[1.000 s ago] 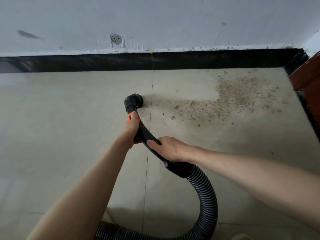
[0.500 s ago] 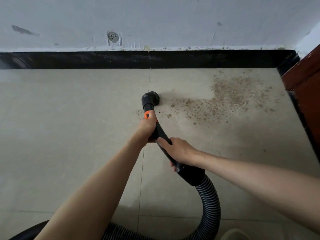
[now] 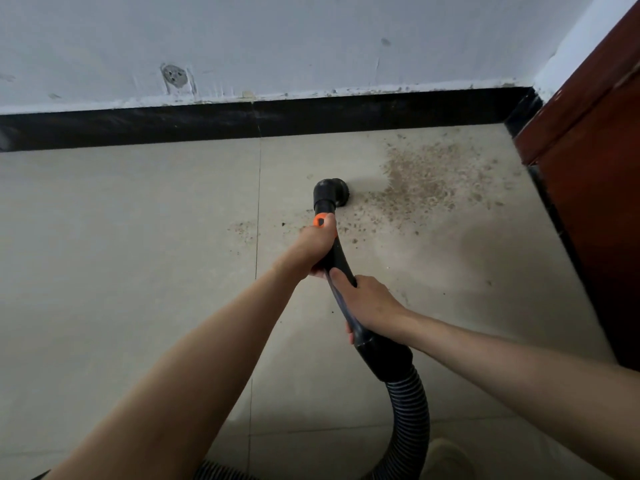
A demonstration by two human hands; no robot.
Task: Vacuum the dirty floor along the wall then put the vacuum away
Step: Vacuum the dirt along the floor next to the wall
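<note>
A black vacuum nozzle (image 3: 330,192) with a round brush head sits on the beige tile floor, touching the left edge of a brown dirt patch (image 3: 424,178). My left hand (image 3: 318,245) grips the black handle just below an orange button (image 3: 320,220). My right hand (image 3: 367,304) grips the handle lower down, above the ribbed black hose (image 3: 410,410) that curves down and left out of view. A thin scatter of crumbs (image 3: 242,228) lies left of the nozzle.
A black skirting board (image 3: 242,124) runs along the white wall (image 3: 311,39) behind the dirt. A dark red wooden cabinet (image 3: 595,188) stands at the right, close to the dirt patch. A pale shoe tip (image 3: 446,459) shows at the bottom.
The nozzle has slid right across the tile joint into the dirt patch, both hands moving with it. Dirt between the joint and the patch is thinner.
</note>
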